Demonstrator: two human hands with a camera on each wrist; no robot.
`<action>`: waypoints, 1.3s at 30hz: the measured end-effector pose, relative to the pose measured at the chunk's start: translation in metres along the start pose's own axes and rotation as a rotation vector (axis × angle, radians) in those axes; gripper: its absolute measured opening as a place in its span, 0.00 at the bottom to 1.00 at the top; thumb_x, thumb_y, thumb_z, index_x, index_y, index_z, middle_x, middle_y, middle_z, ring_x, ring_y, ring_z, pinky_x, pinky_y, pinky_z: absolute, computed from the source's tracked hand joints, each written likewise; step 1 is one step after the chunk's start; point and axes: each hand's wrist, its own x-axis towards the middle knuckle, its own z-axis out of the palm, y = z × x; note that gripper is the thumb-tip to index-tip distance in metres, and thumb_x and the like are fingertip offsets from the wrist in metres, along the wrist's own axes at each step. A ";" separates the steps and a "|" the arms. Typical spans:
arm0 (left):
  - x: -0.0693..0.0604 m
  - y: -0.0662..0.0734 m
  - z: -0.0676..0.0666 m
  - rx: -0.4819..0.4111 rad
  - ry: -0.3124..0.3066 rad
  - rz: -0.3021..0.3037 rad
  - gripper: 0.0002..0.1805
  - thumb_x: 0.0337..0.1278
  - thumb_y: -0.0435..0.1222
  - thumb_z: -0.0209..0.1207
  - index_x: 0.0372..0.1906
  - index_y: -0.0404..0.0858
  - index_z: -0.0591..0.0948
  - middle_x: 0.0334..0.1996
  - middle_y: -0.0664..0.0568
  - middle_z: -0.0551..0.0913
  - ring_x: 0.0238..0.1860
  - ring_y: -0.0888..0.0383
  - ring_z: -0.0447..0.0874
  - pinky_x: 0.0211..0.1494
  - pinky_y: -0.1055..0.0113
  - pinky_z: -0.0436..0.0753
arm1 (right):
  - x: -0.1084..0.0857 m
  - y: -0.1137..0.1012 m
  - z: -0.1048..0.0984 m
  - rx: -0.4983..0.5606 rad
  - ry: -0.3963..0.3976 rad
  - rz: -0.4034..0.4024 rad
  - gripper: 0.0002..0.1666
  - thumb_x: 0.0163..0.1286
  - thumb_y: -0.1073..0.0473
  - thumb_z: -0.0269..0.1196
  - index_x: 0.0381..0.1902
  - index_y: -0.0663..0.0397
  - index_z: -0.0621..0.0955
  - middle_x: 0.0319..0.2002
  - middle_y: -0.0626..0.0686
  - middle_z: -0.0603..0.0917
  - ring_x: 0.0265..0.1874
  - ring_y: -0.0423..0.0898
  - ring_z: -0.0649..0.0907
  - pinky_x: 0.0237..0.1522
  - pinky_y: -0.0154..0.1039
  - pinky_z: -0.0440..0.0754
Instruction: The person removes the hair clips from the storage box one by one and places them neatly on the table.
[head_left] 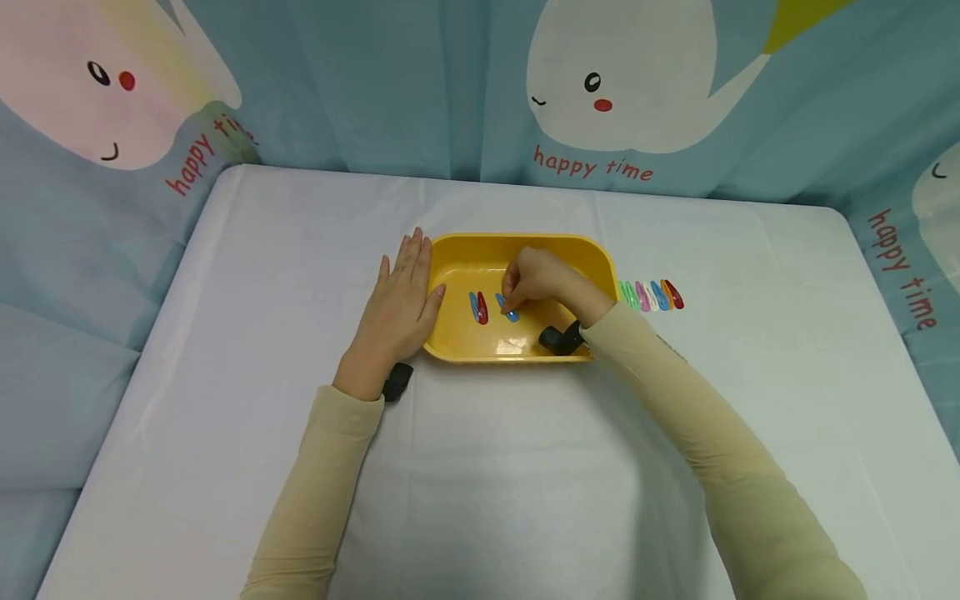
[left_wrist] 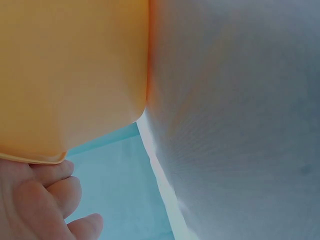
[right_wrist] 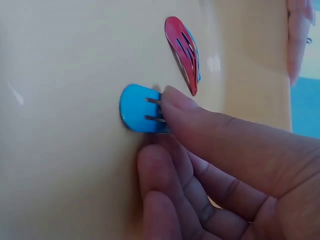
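Inside the yellow tray (head_left: 517, 240), my right hand (head_left: 536, 277) pinches a blue snap hair clip (right_wrist: 135, 107) between thumb and fingers, just above the tray floor. To its left lie a red hair clip (head_left: 482, 308) and a blue hair clip (head_left: 474, 307), side by side in the tray. In the right wrist view the red one partly covers the blue one. My left hand (head_left: 397, 308) rests against the tray's left rim with straight fingers. From the left wrist view, its fingers (left_wrist: 60, 195) sit beneath the rim beside the tray's outer wall.
A row of several hair clips (head_left: 654, 295) in green, pink, white, blue, orange and red lies on the white-covered table (head_left: 750, 350), right of the tray. A blue whale-print curtain (head_left: 390, 92) hangs behind the table. Black wrist cameras (head_left: 397, 382) are strapped on both wrists.
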 end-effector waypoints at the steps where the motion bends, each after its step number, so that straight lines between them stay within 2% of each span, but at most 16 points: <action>1: 0.000 0.000 0.000 -0.002 0.001 -0.001 0.35 0.73 0.46 0.35 0.73 0.30 0.42 0.75 0.44 0.37 0.74 0.53 0.31 0.72 0.50 0.38 | 0.000 0.000 0.000 -0.005 -0.001 0.000 0.09 0.52 0.62 0.73 0.22 0.60 0.83 0.19 0.49 0.80 0.21 0.43 0.73 0.25 0.32 0.69; 9: 0.000 0.000 0.001 -0.008 0.001 -0.001 0.35 0.73 0.47 0.36 0.73 0.30 0.42 0.75 0.45 0.36 0.74 0.53 0.31 0.72 0.51 0.37 | 0.001 0.000 0.001 -0.002 -0.015 -0.011 0.08 0.51 0.65 0.73 0.23 0.61 0.83 0.18 0.49 0.80 0.19 0.42 0.72 0.24 0.31 0.68; 21: 0.000 0.000 -0.001 -0.014 0.001 0.002 0.35 0.73 0.46 0.36 0.73 0.30 0.42 0.74 0.44 0.36 0.74 0.53 0.31 0.72 0.50 0.37 | -0.003 0.001 0.000 0.116 -0.035 -0.018 0.03 0.54 0.70 0.69 0.26 0.66 0.83 0.20 0.52 0.80 0.19 0.43 0.74 0.24 0.31 0.72; 28: 0.000 0.000 -0.001 -0.014 -0.004 0.001 0.35 0.73 0.46 0.36 0.73 0.30 0.42 0.74 0.44 0.36 0.74 0.53 0.31 0.72 0.51 0.37 | -0.002 0.003 0.000 0.084 -0.081 -0.024 0.04 0.56 0.71 0.65 0.24 0.60 0.82 0.22 0.51 0.78 0.21 0.44 0.71 0.26 0.32 0.70; 35: -0.002 0.000 -0.001 -0.019 0.000 0.007 0.35 0.73 0.46 0.37 0.73 0.30 0.43 0.75 0.44 0.36 0.74 0.52 0.31 0.72 0.51 0.36 | -0.010 0.007 -0.007 0.052 -0.120 -0.079 0.03 0.55 0.71 0.64 0.24 0.62 0.80 0.20 0.49 0.75 0.20 0.43 0.68 0.26 0.32 0.64; 39: -0.002 0.000 -0.001 -0.016 0.004 0.007 0.36 0.73 0.46 0.36 0.73 0.30 0.42 0.75 0.44 0.36 0.74 0.52 0.31 0.72 0.51 0.36 | -0.018 0.010 -0.014 0.102 -0.117 -0.096 0.02 0.55 0.70 0.65 0.25 0.65 0.81 0.21 0.50 0.77 0.22 0.44 0.71 0.28 0.32 0.68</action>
